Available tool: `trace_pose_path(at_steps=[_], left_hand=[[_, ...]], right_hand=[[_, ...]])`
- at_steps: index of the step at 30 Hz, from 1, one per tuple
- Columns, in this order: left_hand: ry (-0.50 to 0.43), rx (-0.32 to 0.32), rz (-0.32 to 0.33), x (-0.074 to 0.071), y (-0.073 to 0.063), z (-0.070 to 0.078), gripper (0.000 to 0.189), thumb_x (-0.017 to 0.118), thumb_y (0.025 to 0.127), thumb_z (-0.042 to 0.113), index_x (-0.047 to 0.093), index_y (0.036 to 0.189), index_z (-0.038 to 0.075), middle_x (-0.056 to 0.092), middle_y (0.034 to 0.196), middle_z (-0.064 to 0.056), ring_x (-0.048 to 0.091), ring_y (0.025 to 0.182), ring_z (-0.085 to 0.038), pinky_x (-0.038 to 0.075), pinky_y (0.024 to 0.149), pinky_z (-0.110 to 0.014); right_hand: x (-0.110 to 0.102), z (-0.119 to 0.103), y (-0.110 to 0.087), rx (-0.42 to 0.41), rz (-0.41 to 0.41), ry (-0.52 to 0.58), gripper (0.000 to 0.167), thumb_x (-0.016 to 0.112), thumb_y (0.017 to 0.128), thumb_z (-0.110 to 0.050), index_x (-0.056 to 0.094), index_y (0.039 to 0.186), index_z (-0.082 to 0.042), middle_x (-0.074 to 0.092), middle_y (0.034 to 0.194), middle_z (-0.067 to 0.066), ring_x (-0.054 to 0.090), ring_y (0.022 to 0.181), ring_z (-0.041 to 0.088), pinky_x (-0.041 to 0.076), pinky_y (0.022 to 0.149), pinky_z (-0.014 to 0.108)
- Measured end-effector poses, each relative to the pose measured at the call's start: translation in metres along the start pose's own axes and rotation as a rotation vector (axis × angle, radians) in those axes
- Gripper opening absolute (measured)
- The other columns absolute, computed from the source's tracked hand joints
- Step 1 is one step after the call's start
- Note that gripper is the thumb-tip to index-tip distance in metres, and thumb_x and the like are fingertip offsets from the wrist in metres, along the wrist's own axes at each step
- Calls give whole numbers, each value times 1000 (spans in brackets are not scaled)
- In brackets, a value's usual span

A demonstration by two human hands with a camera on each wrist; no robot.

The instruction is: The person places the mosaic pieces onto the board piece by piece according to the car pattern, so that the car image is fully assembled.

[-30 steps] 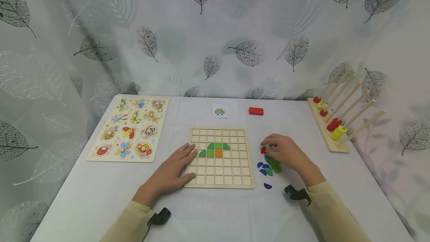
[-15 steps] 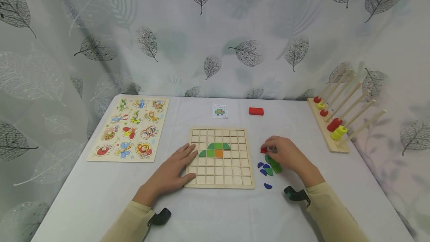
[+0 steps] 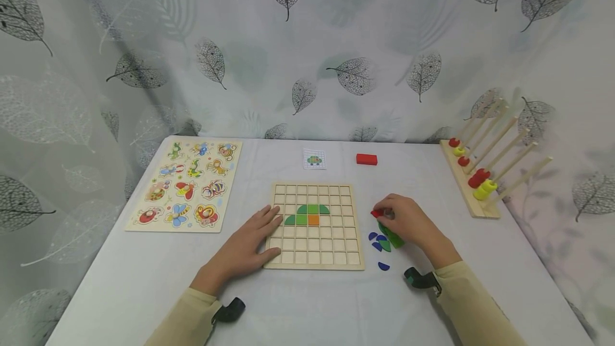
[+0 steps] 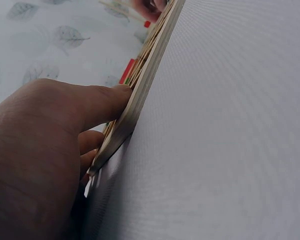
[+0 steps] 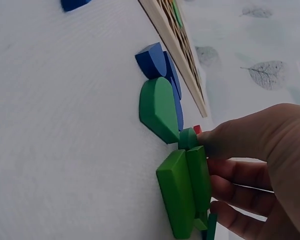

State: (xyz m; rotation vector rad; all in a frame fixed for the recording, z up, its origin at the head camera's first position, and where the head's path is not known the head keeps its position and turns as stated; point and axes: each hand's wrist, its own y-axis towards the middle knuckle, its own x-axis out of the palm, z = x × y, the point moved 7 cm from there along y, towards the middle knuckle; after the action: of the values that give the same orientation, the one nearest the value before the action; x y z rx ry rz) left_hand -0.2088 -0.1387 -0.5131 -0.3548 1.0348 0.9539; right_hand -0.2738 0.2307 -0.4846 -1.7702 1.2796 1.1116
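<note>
My left hand (image 3: pixel 250 242) rests on the left edge of a wooden grid board (image 3: pixel 314 266), fingers spread and thumb at its near-left corner. Several green pieces and one orange square (image 3: pixel 313 220) sit in the grid. Right of the board, my right hand (image 3: pixel 408 220) pinches a small red piece (image 3: pixel 377 213) between thumb and fingers, low over the table; only a bit of it shows by the thumb in the right wrist view. Beneath that hand lie green blocks (image 5: pixel 175 192), a green rounded piece (image 5: pixel 157 110) and blue half-round pieces (image 5: pixel 152 61).
A pattern card (image 3: pixel 314 159) and a red block (image 3: pixel 367 159) lie behind the board. An insect puzzle board (image 3: pixel 184 186) is at the left. A peg stand (image 3: pixel 468 186) with red and yellow rings stands at the right. One blue half-round (image 3: pixel 383 266) lies apart, nearer me.
My right hand's fingers have closed together on the red piece, which has turned and shifted slightly. The left hand and the board have stayed still.
</note>
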Motion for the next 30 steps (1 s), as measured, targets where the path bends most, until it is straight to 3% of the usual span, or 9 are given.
trace_pose_path(at_steps=[30], left_hand=[[7,10,15,0,0,-1,78,71,101,45,46,165,7,33,176,-7,23,163,-32,31,127,-57]], right_hand=[[-6,-5,-2,41,55,-6,35,89,93,-24,79,120,-5,75,107,6,68,100,26,63,94,49]])
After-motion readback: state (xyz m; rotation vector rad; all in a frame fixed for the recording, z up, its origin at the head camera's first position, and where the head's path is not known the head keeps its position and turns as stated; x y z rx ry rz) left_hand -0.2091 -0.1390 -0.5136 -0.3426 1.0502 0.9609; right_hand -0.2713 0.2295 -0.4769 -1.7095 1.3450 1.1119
